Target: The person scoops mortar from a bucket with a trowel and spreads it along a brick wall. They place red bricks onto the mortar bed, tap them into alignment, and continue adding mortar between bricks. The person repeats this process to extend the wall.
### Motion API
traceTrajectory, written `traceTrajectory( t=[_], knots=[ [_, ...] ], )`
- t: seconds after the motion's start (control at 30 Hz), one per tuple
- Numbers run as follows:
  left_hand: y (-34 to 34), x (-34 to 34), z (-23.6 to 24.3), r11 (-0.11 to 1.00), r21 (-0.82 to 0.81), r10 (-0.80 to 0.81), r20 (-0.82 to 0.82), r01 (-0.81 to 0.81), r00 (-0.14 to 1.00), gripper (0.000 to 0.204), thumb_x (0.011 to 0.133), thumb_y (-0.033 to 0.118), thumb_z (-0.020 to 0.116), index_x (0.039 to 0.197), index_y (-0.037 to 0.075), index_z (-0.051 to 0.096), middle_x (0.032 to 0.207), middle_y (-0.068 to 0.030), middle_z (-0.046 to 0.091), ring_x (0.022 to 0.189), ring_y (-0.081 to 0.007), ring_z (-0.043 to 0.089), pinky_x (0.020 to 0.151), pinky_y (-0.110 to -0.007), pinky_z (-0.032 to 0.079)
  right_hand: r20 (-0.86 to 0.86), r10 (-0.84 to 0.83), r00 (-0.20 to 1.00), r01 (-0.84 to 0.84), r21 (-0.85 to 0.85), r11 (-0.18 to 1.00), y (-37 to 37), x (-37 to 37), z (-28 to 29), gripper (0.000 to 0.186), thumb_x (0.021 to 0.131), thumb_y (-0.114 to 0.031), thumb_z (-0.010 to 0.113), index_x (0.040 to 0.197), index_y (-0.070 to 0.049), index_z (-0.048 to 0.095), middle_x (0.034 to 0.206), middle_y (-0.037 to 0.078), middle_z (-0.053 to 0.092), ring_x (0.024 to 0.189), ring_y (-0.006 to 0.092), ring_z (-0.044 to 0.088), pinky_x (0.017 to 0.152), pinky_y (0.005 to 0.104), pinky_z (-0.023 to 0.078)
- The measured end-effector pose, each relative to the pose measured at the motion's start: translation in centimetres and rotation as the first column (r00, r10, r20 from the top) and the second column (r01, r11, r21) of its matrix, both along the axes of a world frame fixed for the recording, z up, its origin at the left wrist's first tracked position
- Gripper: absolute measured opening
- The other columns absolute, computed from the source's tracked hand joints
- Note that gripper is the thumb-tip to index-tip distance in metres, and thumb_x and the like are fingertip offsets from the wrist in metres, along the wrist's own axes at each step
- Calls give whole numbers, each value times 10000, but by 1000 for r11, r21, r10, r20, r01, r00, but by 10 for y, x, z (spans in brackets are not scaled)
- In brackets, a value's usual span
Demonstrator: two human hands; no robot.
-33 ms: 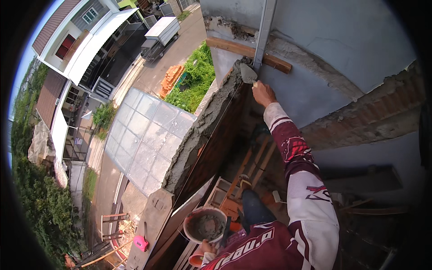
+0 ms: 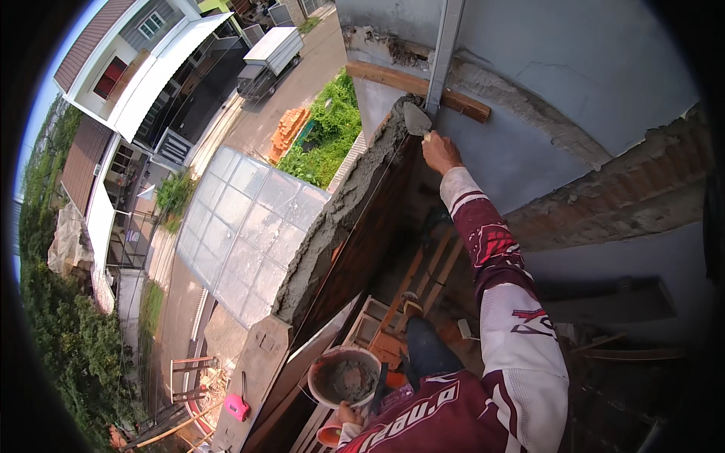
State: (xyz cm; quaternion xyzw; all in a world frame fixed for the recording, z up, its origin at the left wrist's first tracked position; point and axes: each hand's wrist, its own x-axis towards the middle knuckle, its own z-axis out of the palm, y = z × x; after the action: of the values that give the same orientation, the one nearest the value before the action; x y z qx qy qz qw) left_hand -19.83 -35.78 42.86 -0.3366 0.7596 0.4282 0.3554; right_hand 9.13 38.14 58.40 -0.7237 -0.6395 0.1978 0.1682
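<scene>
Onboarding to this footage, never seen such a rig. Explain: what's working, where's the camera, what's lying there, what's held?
No machine here: a person works with two bare hands. The camera is the left of two fisheyes worn on the head, looking down, hence the bent edges and round dark border.

The right hand grips a trowel, its blade by the upper end of a rough strip of grey mortar along a wall top. Below that strip, a pink tape measure lies on a board.

The left hand is low in the view, beside a bucket with grey mix inside; its exact grip is unclear.
</scene>
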Motion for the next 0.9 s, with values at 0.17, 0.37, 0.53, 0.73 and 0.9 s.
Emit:
traceTrajectory(
  t=[0.17,0.37,0.53,0.73,0.9],
  knots=[
    [1,1,0,997,-59,43,37,-40,998,218,770,85,599,979,28,575,958,-131,577,896,-292,597,786,-495,526,-296,-207,932,170,-144,975,70,17,-32,315,930,-263,542,1021,17,657,1090,255,686,983,423,679,786,491,542],
    [-32,12,12,159,-380,-987,-82,911,138,239,770,78,634,991,6,583,1007,-136,590,906,-304,601,804,-537,545,-290,-72,954,-15,-287,958,24,12,38,367,942,-283,582,857,68,650,789,210,679,598,287,674,499,412,491],
    [-46,-1,-40,995,5,-101,30,100,994,263,770,63,640,1007,-32,582,1073,-143,554,929,-286,584,799,-478,549,-442,1,897,-146,-292,945,23,15,41,339,924,-247,558,814,69,616,684,157,611,511,227,594,444,385,454],
    [-2,8,9,961,-90,-265,-37,261,963,261,767,41,624,1009,-42,572,1063,-125,576,876,-276,591,719,-409,540,-380,109,919,-265,-387,883,-4,-6,59,314,906,-227,536,802,65,587,646,110,566,505,204,557,431,378,440],
    [40,7,20,996,-31,-86,-59,84,995,237,741,11,589,975,16,551,830,-124,593,587,-230,568,460,-381,443,-381,206,901,-370,-431,823,-45,-12,57,305,905,-250,542,834,42,590,686,88,592,522,188,581,453,368,479]
  ],
)
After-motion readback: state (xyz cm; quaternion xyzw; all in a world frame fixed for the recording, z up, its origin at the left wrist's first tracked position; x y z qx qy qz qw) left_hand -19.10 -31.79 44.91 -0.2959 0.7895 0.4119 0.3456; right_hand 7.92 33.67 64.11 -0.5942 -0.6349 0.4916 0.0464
